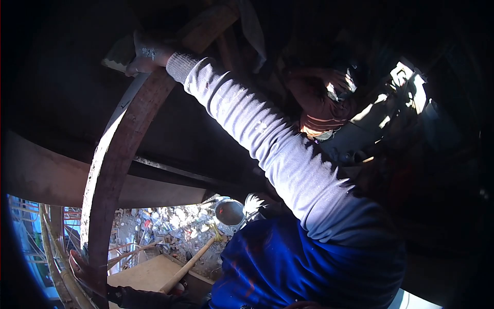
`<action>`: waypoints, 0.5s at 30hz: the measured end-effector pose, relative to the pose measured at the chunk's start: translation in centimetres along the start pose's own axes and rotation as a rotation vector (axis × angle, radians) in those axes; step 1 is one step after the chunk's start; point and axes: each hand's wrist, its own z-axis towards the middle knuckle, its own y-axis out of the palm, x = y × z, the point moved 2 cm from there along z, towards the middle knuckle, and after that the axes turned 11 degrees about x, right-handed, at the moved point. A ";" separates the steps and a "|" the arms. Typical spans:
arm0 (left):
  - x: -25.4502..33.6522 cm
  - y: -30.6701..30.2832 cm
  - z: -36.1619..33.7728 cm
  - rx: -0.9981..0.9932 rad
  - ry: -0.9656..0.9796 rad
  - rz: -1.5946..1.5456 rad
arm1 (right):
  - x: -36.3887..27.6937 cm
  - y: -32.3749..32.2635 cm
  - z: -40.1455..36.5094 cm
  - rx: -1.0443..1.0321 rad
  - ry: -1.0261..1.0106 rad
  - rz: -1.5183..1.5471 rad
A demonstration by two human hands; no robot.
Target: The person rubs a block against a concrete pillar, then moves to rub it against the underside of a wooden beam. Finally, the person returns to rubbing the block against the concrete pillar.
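Note:
A long wooden plank (pixel 116 144), bowed in the wide view, runs from upper left down to the lower left. My right hand (pixel 146 55), in a grey sleeve with pale smears on the hand, is closed on its upper end, though deep shadow hides some of the fingers. My left hand (pixel 85 268), at lower left, wraps round the plank's lower part. A pale block-like edge (pixel 117 55) shows beside my right hand; I cannot make out what it belongs to.
Another person (pixel 327 100) is in shadow at upper right. Below are a bucket (pixel 229 212), rubble-strewn ground (pixel 177 232), a brown board (pixel 139 275) and a wooden pole (pixel 188 265). Bamboo poles (pixel 54 247) stand at lower left, near a curved ledge (pixel 51 170).

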 end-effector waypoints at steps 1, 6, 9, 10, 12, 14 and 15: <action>0.6 -0.1 -0.2 -0.007 -0.060 -0.027 | 0.2 0.4 0.2 0.016 -0.005 0.001; -0.3 0.4 0.3 0.041 0.158 0.041 | -0.2 -1.3 -0.4 -0.028 0.016 -0.001; -1.8 0.0 -0.8 0.157 0.635 0.224 | 0.8 0.3 0.0 0.097 -0.098 0.059; -1.7 0.3 -0.9 0.139 0.570 0.200 | 1.0 0.3 0.0 0.078 -0.076 0.149; -1.4 0.6 -1.1 0.108 0.437 0.152 | 0.7 -0.6 0.2 -0.046 -0.065 0.166; 3.3 -0.7 -1.1 0.316 0.551 0.112 | 1.7 0.2 0.8 0.005 -0.121 0.035; 4.1 -1.2 -1.0 0.196 0.081 0.047 | 1.7 0.2 0.8 0.066 -0.174 0.119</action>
